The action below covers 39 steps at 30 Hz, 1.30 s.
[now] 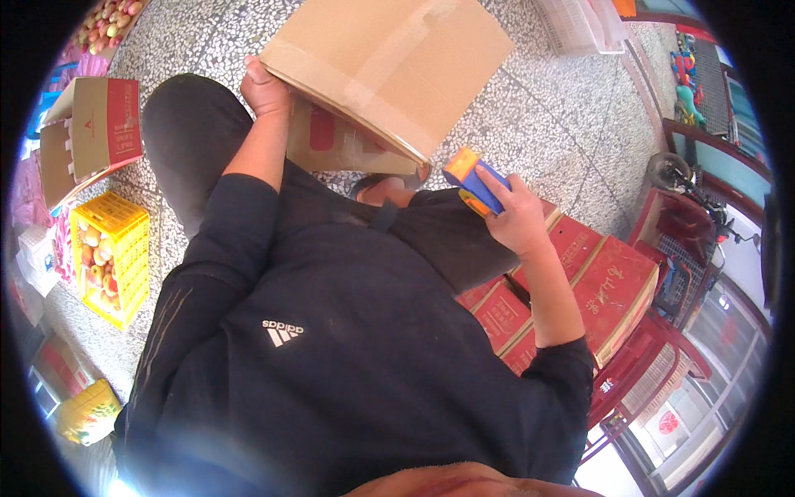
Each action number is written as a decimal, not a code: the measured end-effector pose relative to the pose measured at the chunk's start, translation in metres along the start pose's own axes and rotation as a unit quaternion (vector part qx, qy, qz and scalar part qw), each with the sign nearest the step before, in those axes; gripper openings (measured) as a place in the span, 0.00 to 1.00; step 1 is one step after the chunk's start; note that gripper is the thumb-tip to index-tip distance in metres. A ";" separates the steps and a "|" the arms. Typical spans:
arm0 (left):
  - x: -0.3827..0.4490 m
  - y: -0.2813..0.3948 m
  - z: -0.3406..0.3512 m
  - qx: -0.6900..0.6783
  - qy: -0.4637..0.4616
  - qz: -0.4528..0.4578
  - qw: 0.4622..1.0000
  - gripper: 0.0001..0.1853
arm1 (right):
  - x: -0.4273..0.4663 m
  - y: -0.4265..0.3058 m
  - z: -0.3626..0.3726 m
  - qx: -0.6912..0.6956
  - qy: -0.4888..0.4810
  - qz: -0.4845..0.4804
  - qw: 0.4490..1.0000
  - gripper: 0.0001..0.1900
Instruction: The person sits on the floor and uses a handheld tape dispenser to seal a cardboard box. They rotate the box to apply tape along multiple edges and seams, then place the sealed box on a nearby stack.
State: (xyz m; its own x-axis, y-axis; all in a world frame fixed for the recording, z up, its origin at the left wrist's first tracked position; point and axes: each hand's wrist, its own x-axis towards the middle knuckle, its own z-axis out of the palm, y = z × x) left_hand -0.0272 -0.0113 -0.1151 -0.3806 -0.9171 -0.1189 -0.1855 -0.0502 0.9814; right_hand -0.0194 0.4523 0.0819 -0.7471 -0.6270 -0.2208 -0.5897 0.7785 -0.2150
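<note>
A brown cardboard box (385, 68) stands tilted on the floor in front of my knees. Clear packing tape (388, 65) runs across its upper face, and one side below bears red print. At the box's near left corner, my left hand (266, 88) grips the edge, thumb up. My right hand (514, 214) holds a blue and orange packing tape dispenser (475, 177) just off the box's near right corner. Part of the dispenser is hidden by my fingers. Under that corner a foot in a sandal (388, 188) shows between my legs.
Red cartons (596, 267) with writing are stacked close at my right. A yellow crate (133, 261) of fruit and an open carton (102, 127) stand at my left. A white plastic basket (577, 28) sits beyond the box on the speckled floor (546, 118). More fruit (109, 28) lies far left.
</note>
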 end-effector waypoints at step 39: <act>0.013 -0.024 0.004 -0.284 -0.080 -0.217 0.930 0.51 | 0.037 0.025 0.094 0.052 0.149 -0.095 0.983 0.43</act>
State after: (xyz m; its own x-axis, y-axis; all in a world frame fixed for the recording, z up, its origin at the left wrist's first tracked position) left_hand -0.0312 -0.0202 -0.1411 -0.5199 -0.6930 -0.4996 0.1380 -0.6452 0.7514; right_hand -0.0331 0.4459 -0.0210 -0.6922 -0.7121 0.1178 -0.7043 0.6308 -0.3256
